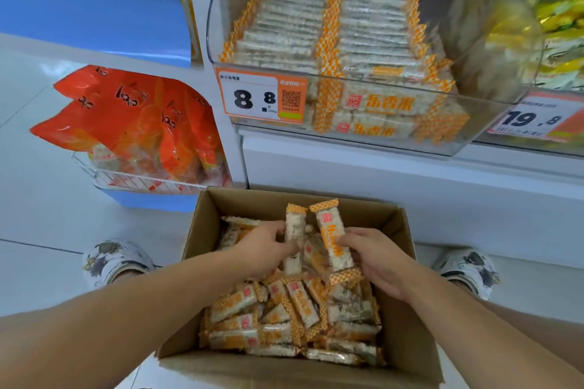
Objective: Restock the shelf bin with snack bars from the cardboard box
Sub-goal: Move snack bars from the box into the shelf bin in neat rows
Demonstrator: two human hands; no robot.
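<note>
Snack bars (pixel 334 238) upright over cardboard box (pixel 407 319) — one grasped in each hand's fingers (pixel 344 241).

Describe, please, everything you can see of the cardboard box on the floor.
The cardboard box is plain brown corrugated card, open at the top, its near flap folded outward. It stands on the pale floor below the shelf bin, between the person's shoes. Loose snack bars in orange-and-white wrappers lie jumbled inside. The left hand and right hand reach into it, each holding a bar upright.
</note>
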